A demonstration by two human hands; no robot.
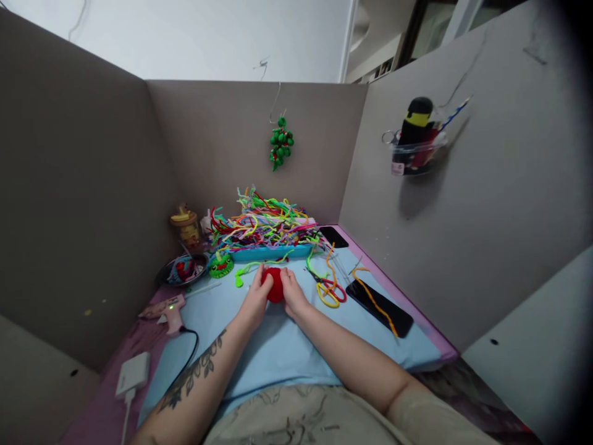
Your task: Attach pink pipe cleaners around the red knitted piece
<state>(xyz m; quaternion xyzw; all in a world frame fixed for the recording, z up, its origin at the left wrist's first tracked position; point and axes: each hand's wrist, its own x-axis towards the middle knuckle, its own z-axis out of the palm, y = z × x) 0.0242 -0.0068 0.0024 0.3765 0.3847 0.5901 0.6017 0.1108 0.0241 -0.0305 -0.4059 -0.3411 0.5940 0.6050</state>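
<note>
Both my hands meet over the light blue mat (278, 346), holding a small red fuzzy ball-shaped piece (274, 285) between them. My left hand (254, 298) grips its left side with curled fingers. My right hand (290, 290) presses against its right side, fingers closed round it. A green pipe cleaner (248, 269) lies just beyond my left hand. A heap of many-coloured pipe cleaners (262, 225) fills a blue tray (271, 252) behind the hands.
Scissors with red and yellow handles (330, 290) lie right of my hands, beside a black phone (380, 308) with an orange pipe cleaner across it. A pink glue gun (169, 309), dark bowl (183, 270) and green figure (220, 266) sit left. Grey partition walls surround the desk.
</note>
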